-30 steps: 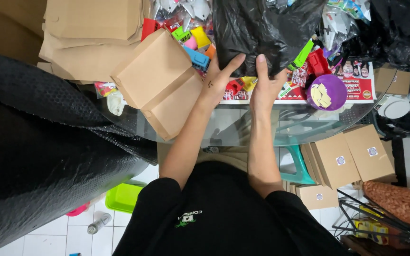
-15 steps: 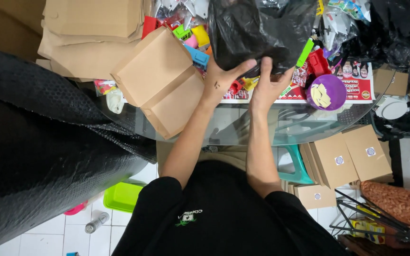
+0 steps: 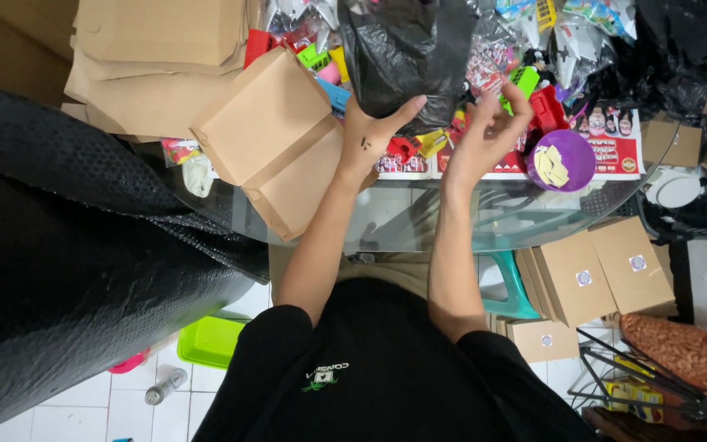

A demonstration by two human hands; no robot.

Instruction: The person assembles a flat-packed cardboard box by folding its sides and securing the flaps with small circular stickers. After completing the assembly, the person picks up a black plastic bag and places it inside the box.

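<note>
A crumpled black plastic bag [image 3: 407, 53] hangs over the far side of the round glass table [image 3: 419, 225]. My left hand [image 3: 370, 135] grips the bag's lower edge, thumb pressed against it. Just right of the bag my right hand [image 3: 491, 131] is raised with its fingers spread, holding nothing. Small colourful plastic toys [image 3: 533, 94] lie under and around both hands. A brown cardboard box [image 3: 276, 139] lies right beside my left wrist.
Flat cardboard sheets [image 3: 157, 65] are stacked at the far left. A purple bowl [image 3: 573, 168] of yellow bits sits right of my right hand. A black bubble-wrap roll [image 3: 59, 270] fills the left. Brown boxes [image 3: 591, 274], a teal stool [image 3: 513, 290] and a green tub [image 3: 210, 340] stand below.
Both hands rose from the table to the black bag and took hold of it. The bag has since shifted left and my right hand has come off it, fingers spread.
</note>
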